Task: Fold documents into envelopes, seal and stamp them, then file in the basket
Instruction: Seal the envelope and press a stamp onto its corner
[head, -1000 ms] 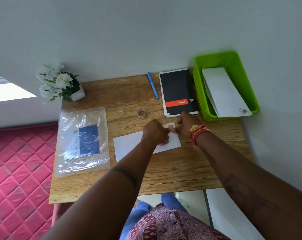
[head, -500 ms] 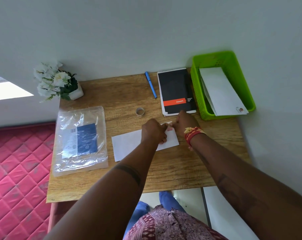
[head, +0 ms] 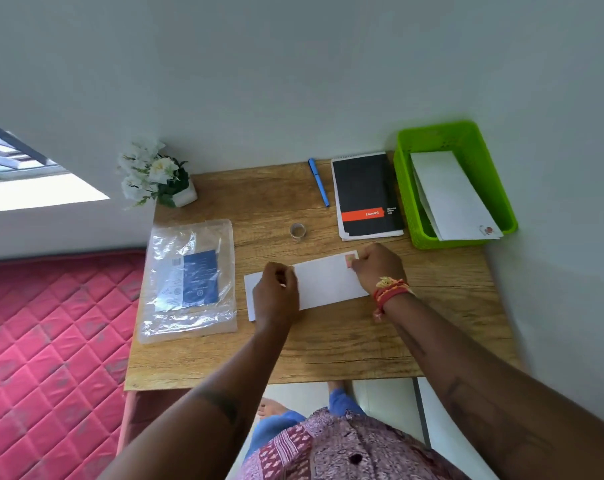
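The envelope (head: 323,284) is held flat on the table (head: 328,341) under the curled left hand (head: 276,296) so the stamp (head: 350,260) can be pressed at its corner by the right hand (head: 378,266) fingertips.

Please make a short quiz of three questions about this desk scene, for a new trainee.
1. True or false: the green basket already holds at least one envelope.
2. Where is the stamp on the envelope on the desk? A) the far right corner, by the right hand; B) the middle; C) under the left hand.
3. Fill in: the blue pen lies between the flower pot and the black ___.

Key: 1 true; 2 A; 3 notebook.
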Demonstrator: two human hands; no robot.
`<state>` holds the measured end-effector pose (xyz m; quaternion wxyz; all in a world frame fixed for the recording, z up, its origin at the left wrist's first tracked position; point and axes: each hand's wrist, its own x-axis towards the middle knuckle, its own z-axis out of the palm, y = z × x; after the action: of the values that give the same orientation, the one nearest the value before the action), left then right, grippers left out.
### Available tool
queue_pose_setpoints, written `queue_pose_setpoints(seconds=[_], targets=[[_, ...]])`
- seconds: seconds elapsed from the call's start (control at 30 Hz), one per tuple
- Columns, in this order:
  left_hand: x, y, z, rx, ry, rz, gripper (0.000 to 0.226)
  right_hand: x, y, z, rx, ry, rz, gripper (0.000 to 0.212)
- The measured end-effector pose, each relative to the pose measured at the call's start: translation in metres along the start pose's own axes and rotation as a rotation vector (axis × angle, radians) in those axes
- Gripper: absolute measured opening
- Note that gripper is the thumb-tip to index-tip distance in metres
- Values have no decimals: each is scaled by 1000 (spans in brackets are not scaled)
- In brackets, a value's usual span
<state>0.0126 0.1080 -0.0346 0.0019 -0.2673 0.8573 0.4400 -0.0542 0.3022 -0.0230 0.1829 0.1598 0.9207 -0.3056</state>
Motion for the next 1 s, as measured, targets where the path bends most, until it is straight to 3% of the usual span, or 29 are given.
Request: queue_pose_setpoints(seconds=[0.07, 0.13, 0.33, 0.5, 0.67, 0.87, 1.0], targets=[[0, -11, -20, 18, 132, -33, 4, -2, -4, 2, -4, -7, -7, 35], [0, -21, -32, 37, 187, -87, 17, -2, -10, 4, 2, -22, -3, 38], [0, -25, -35, 82, 182, -325, 46, 0, -18, 9, 47, -79, 111, 30], [7, -25, -41, -18, 181, -417, 42, 3, -16, 2, 145, -124, 156, 38], [5, -33, -52, -66, 71, -438, 24, 6, -3, -15, 382, -169, 137, 36], [0, -11, -65, -301, -17, -360, 21, -4, 6, -37, 663, -145, 122, 2], [6, 12, -76, -447, -208, -367, 15, -11, -3, -66, 779, -72, 103, 4]])
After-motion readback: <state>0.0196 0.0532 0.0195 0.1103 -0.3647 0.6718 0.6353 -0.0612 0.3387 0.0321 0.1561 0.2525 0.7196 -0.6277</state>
